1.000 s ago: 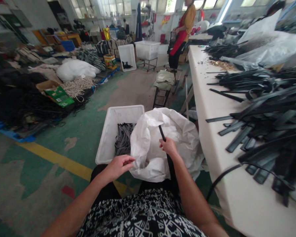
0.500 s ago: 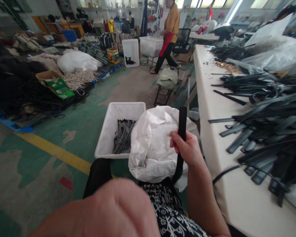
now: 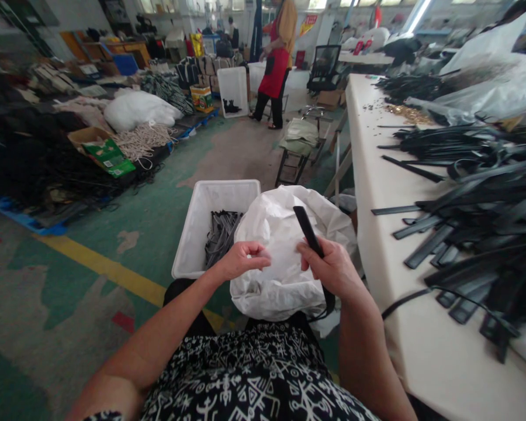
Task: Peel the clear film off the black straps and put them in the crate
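A black strap (image 3: 307,228) is held in my right hand (image 3: 331,266), its flat end slanting up and its lower part curling down below the wrist. Across from it, my left hand (image 3: 244,258) has its thumb and fingers drawn together in a pinch; whatever is between them, if anything, is too small to make out. Both hands are over a white sack (image 3: 267,295) in front of my lap. Just left of the sack stands a white plastic bin (image 3: 184,234) with a pile of dark grey straps (image 3: 221,234) inside.
On my right, a long cream-covered table (image 3: 372,257) carries heaps of black straps (image 3: 464,204) and small gold-coloured pieces (image 3: 405,113). A stool (image 3: 298,140) with folded cloth stands ahead. Further back is a person in a red apron (image 3: 274,73). Piled pallets (image 3: 30,219) line the left.
My left hand has come from close to the camera to over the sack. The strap in my right hand has tilted from upright to leaning left. The person in the apron has moved left.
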### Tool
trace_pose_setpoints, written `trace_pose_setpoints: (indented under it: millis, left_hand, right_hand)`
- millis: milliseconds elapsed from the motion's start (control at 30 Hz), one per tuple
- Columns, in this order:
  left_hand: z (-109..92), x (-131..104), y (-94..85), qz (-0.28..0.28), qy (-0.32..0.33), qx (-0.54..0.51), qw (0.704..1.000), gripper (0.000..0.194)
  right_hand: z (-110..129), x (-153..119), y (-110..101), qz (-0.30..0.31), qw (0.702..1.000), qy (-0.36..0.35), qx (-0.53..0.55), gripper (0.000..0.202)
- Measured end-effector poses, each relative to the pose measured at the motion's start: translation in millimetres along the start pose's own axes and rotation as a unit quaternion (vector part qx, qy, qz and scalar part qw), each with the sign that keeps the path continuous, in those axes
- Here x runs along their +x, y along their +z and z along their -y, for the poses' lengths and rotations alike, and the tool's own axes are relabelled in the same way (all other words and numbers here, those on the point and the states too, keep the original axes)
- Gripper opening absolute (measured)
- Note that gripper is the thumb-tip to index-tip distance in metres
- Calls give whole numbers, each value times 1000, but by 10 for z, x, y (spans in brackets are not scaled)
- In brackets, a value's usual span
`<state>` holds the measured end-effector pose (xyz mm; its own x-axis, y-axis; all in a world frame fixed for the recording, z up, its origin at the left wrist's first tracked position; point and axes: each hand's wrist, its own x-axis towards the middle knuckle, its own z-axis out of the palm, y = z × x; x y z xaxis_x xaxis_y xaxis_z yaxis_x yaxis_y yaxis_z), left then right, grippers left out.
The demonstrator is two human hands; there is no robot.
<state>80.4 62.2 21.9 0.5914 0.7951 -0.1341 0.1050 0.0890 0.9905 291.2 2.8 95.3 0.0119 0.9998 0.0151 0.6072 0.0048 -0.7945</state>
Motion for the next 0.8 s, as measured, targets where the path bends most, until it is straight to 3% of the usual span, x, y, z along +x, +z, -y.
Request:
trace_pose_setpoints:
  millis: [133, 267, 467, 533, 633, 733, 800]
  left_hand:
    - [135, -282, -220, 22, -60, -10, 998, 19]
    - [209, -620, -486, -25, -80, -37, 996, 19]
    - [320, -1140, -864, -91, -109, 20, 990, 18]
    - [388, -1276, -935, -106, -123, 48, 986, 19]
    - [474, -1341, -986, -162, -129, 73, 975, 21]
    - [454, -1203, -961, -228, -74, 64, 969, 41]
    - [377, -1033, -888, -231, -9, 65, 971, 61]
  right_hand:
    - [-98, 98, -5, -83, 996, 39, -12, 34]
    - [-112, 232, 64, -101, 993, 52, -11, 32]
    - [-2, 440, 113, -138, 989, 53, -5, 29]
    - [52, 495, 116, -118, 992, 41, -9, 28]
    - [165, 546, 165, -36, 999, -10, -22, 29]
    - [309, 550, 267, 49, 996, -63, -38, 31]
    - [408, 537, 334, 85, 992, -85, -45, 31]
